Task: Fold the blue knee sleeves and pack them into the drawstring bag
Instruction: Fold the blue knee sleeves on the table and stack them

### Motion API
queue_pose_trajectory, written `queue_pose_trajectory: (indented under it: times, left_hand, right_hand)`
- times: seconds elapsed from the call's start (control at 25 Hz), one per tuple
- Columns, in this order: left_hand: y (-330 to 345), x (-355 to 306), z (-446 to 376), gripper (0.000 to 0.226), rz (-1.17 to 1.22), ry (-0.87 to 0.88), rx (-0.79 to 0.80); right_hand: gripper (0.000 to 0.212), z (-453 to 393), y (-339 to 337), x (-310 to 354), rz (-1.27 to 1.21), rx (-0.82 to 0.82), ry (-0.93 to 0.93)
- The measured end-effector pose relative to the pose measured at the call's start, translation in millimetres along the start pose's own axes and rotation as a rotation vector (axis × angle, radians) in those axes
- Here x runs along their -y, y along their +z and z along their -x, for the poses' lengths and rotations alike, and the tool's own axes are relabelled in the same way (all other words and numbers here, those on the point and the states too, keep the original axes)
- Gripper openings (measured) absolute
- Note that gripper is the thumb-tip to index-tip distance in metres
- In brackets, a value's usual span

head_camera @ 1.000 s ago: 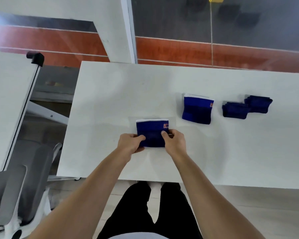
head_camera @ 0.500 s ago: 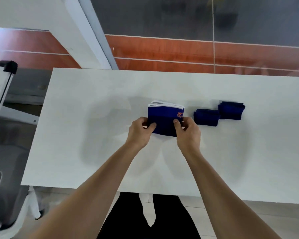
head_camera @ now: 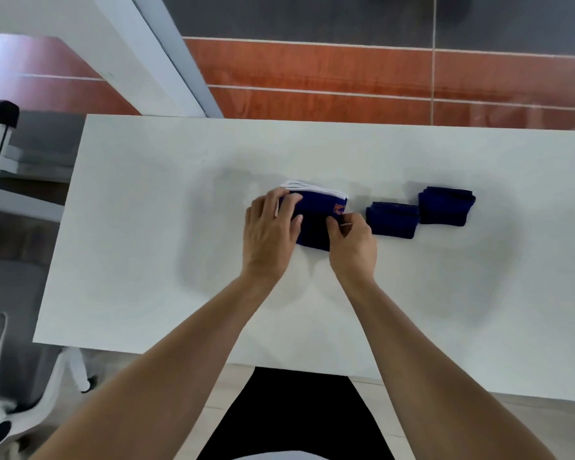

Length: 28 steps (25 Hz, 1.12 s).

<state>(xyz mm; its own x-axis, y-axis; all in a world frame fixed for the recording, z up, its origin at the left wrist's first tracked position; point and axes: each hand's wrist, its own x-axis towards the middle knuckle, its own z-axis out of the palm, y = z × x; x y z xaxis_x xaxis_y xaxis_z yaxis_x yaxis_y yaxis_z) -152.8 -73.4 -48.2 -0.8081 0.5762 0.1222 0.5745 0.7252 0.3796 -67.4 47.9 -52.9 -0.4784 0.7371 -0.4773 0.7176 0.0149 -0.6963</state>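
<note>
Apparently mid-stacking: left hand (head_camera: 271, 227) fingers flat on folded sleeves (head_camera: 316, 220), right hand (head_camera: 352, 242) pinching their 3 o'clock edge; next, square stack w/ both; bag unseen.

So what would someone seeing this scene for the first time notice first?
Most likely the two bare hands meeting mid-table on a stack of blue sleeves with white edges: the left hand lies over its left side, the right hand pinches its right edge. Just right of them sit two smaller dark blue folded bundles, side by side on the white table.
</note>
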Motion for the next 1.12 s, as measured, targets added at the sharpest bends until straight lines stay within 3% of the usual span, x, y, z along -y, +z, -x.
queue_pose_trajectory:
  times: [0.04, 0.12, 0.2, 0.32, 0.6, 0.76, 0.84, 0.96, 1.12]
  left_hand:
    - [4.8, -0.3, -0.3, 0.041, -0.092, 0.135, 0.052]
    - [16.1, 1.7, -2.1, 0.050, -0.173, 0.227, 0.196]
    - [23.7, 5.2, -3.0, 0.056, -0.168, 0.168, 0.295]
    - [27.8, 7.1, -4.4, 0.061, -0.141, 0.115, 0.385]
    - [19.5, -5.7, -14.1, 0.061, -0.232, 0.082, 0.410]
    - [7.7, -45.5, -29.8, 0.055, -0.247, 0.081, 0.249]
    - [10.8, -73.9, -36.5, 0.060, -0.194, 0.172, 0.225]
    - [28.3, -118.2, -38.6, 0.067, -0.149, 0.287, 0.374]
    - [58.6, -143.3, -36.8, 0.067, -0.190, 0.179, 0.545]
  right_hand:
    - [0.018, -1.1, 1.3, 0.6, 0.029, -0.007, -0.008]
    - [0.019, -3.0, 1.8, 3.6, 0.088, -0.067, -0.076]
    - [0.028, -4.4, 2.6, 0.2, 0.254, -0.173, -0.311]
    - [0.031, -1.2, 4.6, -14.0, 0.539, -0.187, -0.590]
    - [0.028, -6.5, -15.5, -10.6, 0.559, -0.131, -0.598]
    - [0.035, -30.7, -79.7, -15.0, 0.521, -0.241, -0.546]
    - [0.046, -49.3, -114.4, -20.6, 0.569, -0.240, -0.457]
    - [0.061, -75.6, -152.4, -33.8, 0.658, -0.143, -0.397]
    - [0.071, -105.0, -175.9, -49.7, 0.799, 0.088, -0.401]
